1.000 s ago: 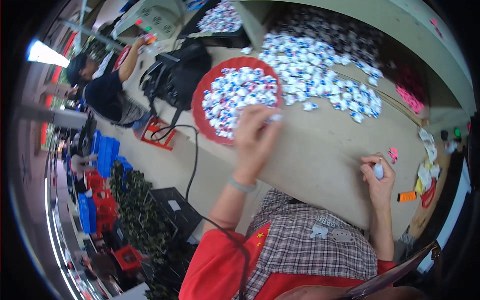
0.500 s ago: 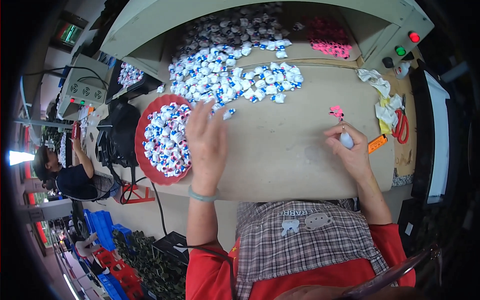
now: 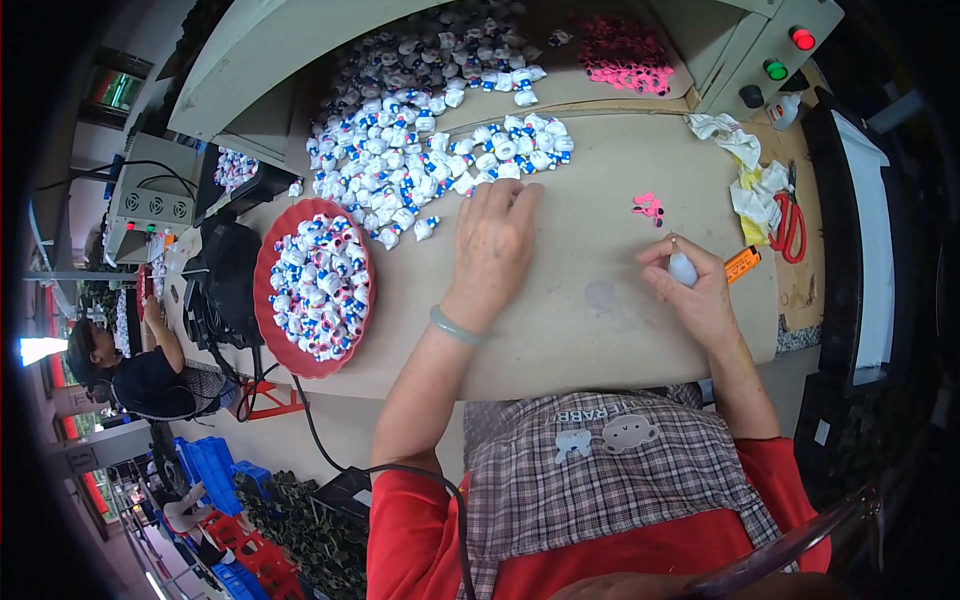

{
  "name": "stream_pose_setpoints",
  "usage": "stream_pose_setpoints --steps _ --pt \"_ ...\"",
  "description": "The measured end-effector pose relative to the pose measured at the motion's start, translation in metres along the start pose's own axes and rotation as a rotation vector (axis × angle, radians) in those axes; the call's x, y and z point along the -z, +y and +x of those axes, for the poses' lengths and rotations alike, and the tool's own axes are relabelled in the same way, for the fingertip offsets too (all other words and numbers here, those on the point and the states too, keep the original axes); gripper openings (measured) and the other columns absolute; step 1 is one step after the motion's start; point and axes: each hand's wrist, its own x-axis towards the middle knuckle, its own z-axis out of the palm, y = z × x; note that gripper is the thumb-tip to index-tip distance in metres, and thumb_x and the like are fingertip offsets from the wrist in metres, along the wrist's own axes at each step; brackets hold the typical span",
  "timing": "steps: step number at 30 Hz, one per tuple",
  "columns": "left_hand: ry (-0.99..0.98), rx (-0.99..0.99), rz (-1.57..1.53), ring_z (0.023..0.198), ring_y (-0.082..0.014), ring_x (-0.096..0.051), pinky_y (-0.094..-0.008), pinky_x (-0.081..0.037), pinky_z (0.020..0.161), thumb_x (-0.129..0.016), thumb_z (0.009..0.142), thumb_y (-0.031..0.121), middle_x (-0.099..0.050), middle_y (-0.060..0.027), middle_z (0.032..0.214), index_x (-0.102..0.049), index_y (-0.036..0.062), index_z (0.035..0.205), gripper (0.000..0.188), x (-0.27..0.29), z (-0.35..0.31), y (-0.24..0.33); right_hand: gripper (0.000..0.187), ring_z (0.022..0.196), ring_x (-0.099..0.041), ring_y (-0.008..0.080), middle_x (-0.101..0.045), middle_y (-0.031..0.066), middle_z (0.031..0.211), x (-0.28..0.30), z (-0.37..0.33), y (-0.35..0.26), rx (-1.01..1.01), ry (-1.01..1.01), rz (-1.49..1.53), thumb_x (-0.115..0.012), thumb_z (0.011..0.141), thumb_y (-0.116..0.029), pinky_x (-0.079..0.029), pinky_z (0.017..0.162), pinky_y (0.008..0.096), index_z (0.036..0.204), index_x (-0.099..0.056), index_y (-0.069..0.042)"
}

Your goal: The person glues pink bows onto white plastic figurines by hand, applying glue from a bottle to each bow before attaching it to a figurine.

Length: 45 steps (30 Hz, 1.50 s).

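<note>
White pieces (image 3: 390, 165) are lying heaped on the worktop (image 3: 560, 340) by the left hand (image 3: 493, 245), whose finger closure isn't showing; picking one is calling for light contact, while the right hand (image 3: 697, 290) is gripping a bottle (image 3: 682, 269).

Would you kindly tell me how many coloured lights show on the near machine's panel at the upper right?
2: a red light, and a green light below and left of it, above the black knob. None there seem hidden.
</note>
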Motion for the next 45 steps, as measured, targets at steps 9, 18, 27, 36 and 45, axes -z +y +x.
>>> stream_pose_setpoints --steps 9,18,27,36,45 --pt "-0.106 0.793 -1.739 0.097 -0.0225 -0.063 -0.0303 -0.052 0.082 -0.058 0.090 0.004 -0.062 -0.0143 0.110 -0.057 -0.0018 0.119 0.029 0.027 -0.048 0.025 0.030 0.077 -0.052 0.0087 -0.053 0.0035 0.097 -0.002 -0.001 -0.006 -0.067 -0.124 0.263 -0.060 0.084 -0.006 -0.043 0.066 0.0219 0.111 -0.046 -0.005" --pt "-0.032 0.738 -1.684 0.099 -0.0243 -0.064 -0.0332 -0.052 0.085 -0.063 0.086 0.002 -0.062 -0.0193 0.112 -0.056 -0.0023 0.120 0.035 0.023 -0.071 0.041 0.032 0.071 -0.058 0.0095 -0.057 0.0065 0.095 -0.017 -0.001 -0.016 0.177 -0.117 0.247 -0.067 0.083 -0.002 -0.049 0.060 0.0213 0.112 -0.053 0.000" --pt "0.010 0.706 -1.619 0.097 -0.0240 -0.065 -0.0337 -0.051 0.087 -0.065 0.084 0.001 -0.064 -0.0176 0.109 -0.057 -0.0032 0.116 0.033 0.024 -0.074 0.048 0.031 0.066 -0.059 0.0096 -0.065 0.0113 0.089 -0.029 -0.012 -0.020 0.286 0.109 0.183 -0.064 0.088 -0.008 -0.049 0.058 0.0211 0.115 -0.053 0.002" --pt "-0.028 0.684 -1.636 0.101 -0.0230 -0.063 -0.0328 -0.050 0.090 -0.062 0.086 -0.002 -0.062 -0.0133 0.110 -0.056 -0.0056 0.116 0.031 0.021 -0.076 0.048 0.033 0.063 -0.060 0.0108 -0.065 0.0122 0.086 -0.032 -0.013 -0.015 0.472 0.147 -0.017 -0.064 0.089 -0.015 -0.047 0.055 0.0202 0.114 -0.055 0.004" --pt "-0.040 0.702 -1.622 0.101 -0.0224 -0.063 -0.0319 -0.050 0.089 -0.062 0.086 -0.003 -0.062 -0.0141 0.111 -0.056 -0.0057 0.116 0.031 0.020 -0.075 0.047 0.035 0.067 -0.063 0.0143 -0.065 0.0115 0.083 -0.033 -0.012 -0.014 0.501 0.171 -0.118 -0.067 0.086 -0.020 -0.048 0.058 0.0229 0.111 -0.058 0.003"
